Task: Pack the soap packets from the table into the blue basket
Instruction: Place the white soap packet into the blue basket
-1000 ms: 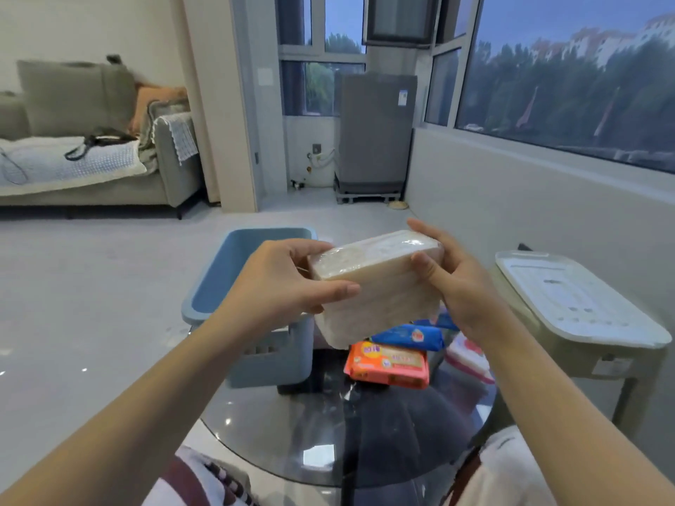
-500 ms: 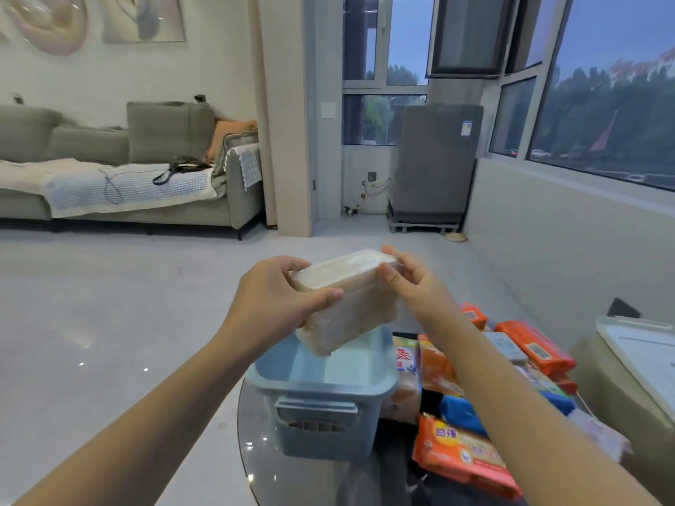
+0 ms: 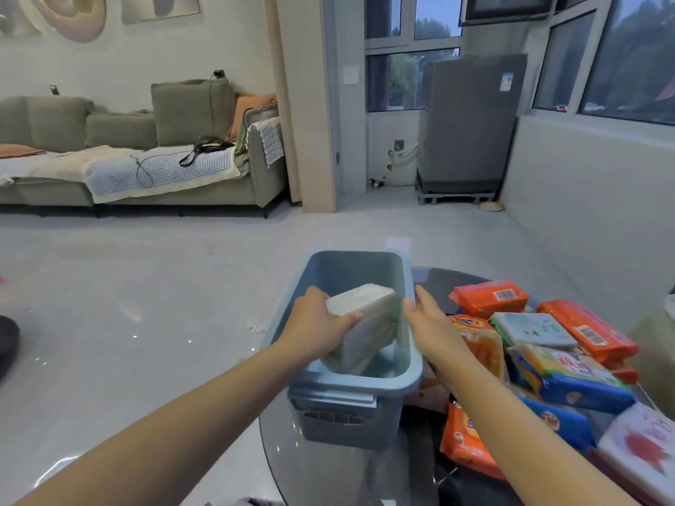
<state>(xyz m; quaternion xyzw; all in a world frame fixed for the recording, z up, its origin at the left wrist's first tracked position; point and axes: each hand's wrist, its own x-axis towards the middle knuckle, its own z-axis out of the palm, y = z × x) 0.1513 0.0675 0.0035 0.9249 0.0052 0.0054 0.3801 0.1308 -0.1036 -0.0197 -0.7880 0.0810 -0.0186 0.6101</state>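
Note:
The blue basket (image 3: 350,390) stands at the left edge of the round glass table (image 3: 328,465). Inside it a clear-wrapped white soap packet (image 3: 369,323) tilts down, gripped at its left end by my left hand (image 3: 317,328). My right hand (image 3: 429,323) is off the packet, fingers apart, above the basket's right rim. To the right lies a heap of soap packets: orange ones (image 3: 489,297) (image 3: 588,332) (image 3: 464,438), a pale green one (image 3: 531,328), blue-and-yellow ones (image 3: 573,378) and a white one with red print (image 3: 639,443).
The basket sits close to the table's left edge, with grey floor beyond. A grey sofa (image 3: 138,155) stands at the far left and a grey appliance (image 3: 467,126) by the windows. A pale container (image 3: 668,308) shows at the right edge.
Both hands carried the white packet from over the table down into the blue basket. My right hand has let go of it and opened; my left hand still holds it.

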